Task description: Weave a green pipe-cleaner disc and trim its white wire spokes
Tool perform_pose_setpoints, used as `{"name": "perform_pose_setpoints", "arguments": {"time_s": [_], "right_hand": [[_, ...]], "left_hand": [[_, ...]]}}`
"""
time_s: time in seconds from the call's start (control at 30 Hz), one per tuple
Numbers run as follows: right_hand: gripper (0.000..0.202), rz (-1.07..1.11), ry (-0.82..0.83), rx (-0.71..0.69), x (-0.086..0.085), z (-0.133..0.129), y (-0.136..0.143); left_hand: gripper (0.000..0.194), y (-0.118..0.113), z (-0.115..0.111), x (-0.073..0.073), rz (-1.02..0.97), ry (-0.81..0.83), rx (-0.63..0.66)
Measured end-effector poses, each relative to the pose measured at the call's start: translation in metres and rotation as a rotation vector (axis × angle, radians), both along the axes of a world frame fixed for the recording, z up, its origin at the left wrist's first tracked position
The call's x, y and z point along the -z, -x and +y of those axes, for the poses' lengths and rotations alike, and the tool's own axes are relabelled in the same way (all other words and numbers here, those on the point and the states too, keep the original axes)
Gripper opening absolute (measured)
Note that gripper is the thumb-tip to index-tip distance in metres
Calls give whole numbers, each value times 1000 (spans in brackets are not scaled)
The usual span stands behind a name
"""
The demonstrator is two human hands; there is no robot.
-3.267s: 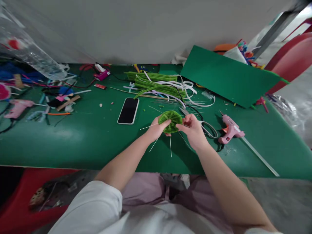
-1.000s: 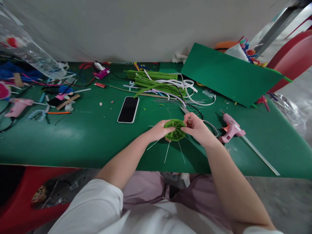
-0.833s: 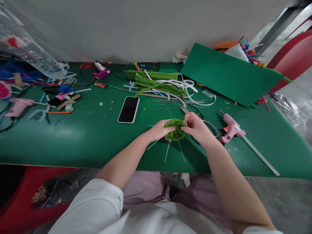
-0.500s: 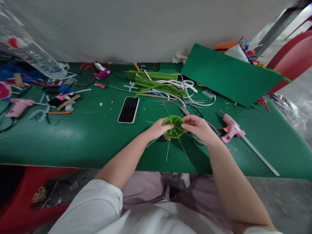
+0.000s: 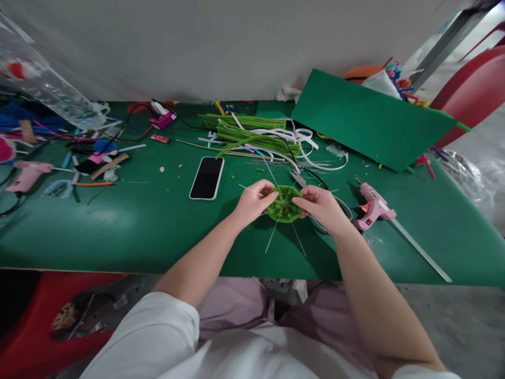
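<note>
Left hand and right hand pinch opposite sides of round green pipe-cleaner piece; uneven pull might warp it, splayed wires might catch scissors.

Dim light leaves a faint sheen on the green table, the view's edges stretched.

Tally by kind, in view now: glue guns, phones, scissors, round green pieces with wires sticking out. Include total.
Pink glue guns: 2
Phone: 1
Scissors, partly hidden: 1
Round green piece: 1
Total: 5
</note>
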State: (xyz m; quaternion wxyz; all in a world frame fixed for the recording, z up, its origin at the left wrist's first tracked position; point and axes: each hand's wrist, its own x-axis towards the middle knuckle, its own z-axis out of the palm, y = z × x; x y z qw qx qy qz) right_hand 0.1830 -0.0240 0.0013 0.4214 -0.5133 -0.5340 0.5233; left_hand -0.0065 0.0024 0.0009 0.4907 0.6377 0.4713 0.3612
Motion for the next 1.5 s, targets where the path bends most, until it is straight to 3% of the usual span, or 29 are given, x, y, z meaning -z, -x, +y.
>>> {"name": "perform_pose_setpoints", "arguments": {"time_s": [0.1,0.2,0.33,0.4,0.57,0.67,0.8,0.9,1.07,1.17,1.37,1.5], "right_hand": [[22,164,38,13,-3,1,-1],[26,256,87,-72,-6,1,-5],[58,260,143,-263,-9,-2,-6],[61,244,145,-283,-7,-3,0],[27,149,118,-86,5,-5,25],[14,130,109,-49,7,-5,33],[14,119,84,-61,1,-4,33],[15,88,94,-40,1,-3,32],[16,56,87,79,10,0,26],[17,32,44,97,12,1,23],[25,-55,-42,70,13,1,20],[24,-58,-22,74,15,3,20]], "left_hand": [[14,0,4,4,-88,13,-97],[12,0,7,7,-147,31,-148],[12,-2,4,6,-181,34,-147],[13,-4,2,5,-173,11,-115],[15,-7,-4,5,-96,-120,-45],[15,-7,-7,6,-64,-161,-66],[16,-7,-8,5,-55,-193,-120],[15,-6,-6,4,-76,-113,-119],[21,0,0,3,43,148,101],[30,1,1,5,95,226,203],[35,-1,-2,2,131,139,148],[35,1,-1,-2,166,120,182]]}}
